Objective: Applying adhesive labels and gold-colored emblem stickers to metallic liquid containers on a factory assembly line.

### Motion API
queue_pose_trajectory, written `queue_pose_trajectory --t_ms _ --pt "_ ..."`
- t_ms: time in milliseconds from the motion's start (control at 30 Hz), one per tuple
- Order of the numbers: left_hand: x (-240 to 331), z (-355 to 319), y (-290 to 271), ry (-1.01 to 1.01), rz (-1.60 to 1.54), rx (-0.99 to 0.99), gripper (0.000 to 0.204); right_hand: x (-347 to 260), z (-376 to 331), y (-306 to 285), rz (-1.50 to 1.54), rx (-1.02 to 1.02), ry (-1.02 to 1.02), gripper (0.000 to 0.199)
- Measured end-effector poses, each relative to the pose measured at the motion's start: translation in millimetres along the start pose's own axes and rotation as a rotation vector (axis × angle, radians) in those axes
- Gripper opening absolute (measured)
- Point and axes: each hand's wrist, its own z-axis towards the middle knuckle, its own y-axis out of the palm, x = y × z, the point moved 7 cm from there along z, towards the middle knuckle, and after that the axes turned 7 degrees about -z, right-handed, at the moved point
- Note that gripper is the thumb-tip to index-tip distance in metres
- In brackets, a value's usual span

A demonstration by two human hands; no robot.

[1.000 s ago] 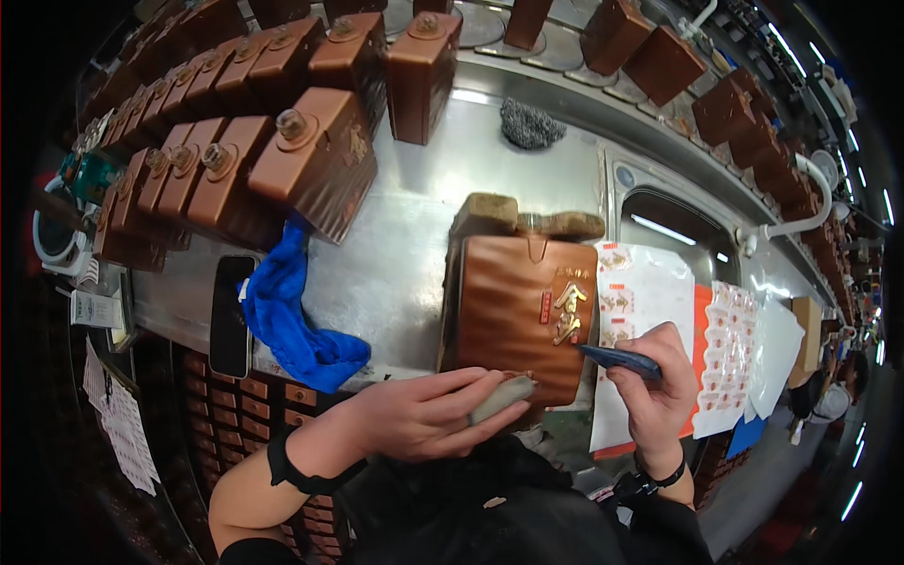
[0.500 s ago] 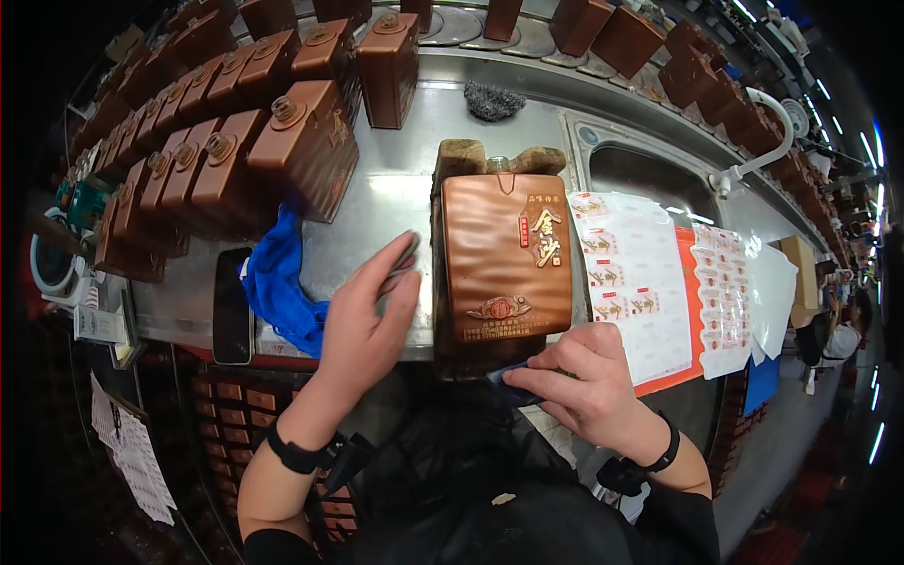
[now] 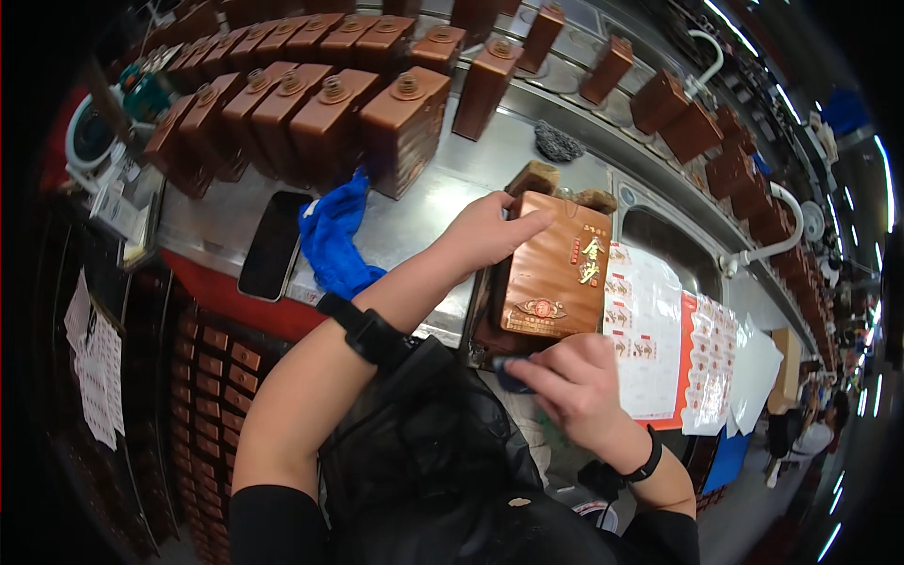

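A flat, copper-brown bottle point(image 3: 556, 273) with gold raised lettering lies face up in a dark cradle, whose worn wooden blocks point(image 3: 534, 179) stand on either side of its neck. My left hand point(image 3: 494, 231) grips the bottle's upper left edge, thumb across the front and fingers partly hidden at the side. Just below the bottle's lower end, my right hand point(image 3: 579, 381) pinches a small dark blue flat piece point(image 3: 513, 374), blurred, its kind unclear. Sheets of stickers point(image 3: 645, 330) lie to the right of the bottle.
Rows of brown bottles point(image 3: 405, 122) stand at the far left of the metal counter. A blue cloth point(image 3: 341, 235) and a black phone point(image 3: 270, 247) lie left of my arm. Beyond the cradle sits a steel-wool pad point(image 3: 558, 143). A sink point(image 3: 659, 235) with a white faucet point(image 3: 786, 221) is on the right.
My left hand has moved from beside the bottle onto its upper left edge. My right hand still holds the dark blue piece near the lower end. The whole view has turned and shifted.
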Motion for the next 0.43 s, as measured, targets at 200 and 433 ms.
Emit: queue_pose_trajectory --t_ms 200,433 --pt "6 -3 2 -0.032 -0.05 -0.062 0.068 13 8 -9 -0.038 0.092 0.111 0.038" --pt "4 -4 2 -0.027 -0.074 -0.097 0.082 8 4 -13 0.009 0.014 0.106 0.044"
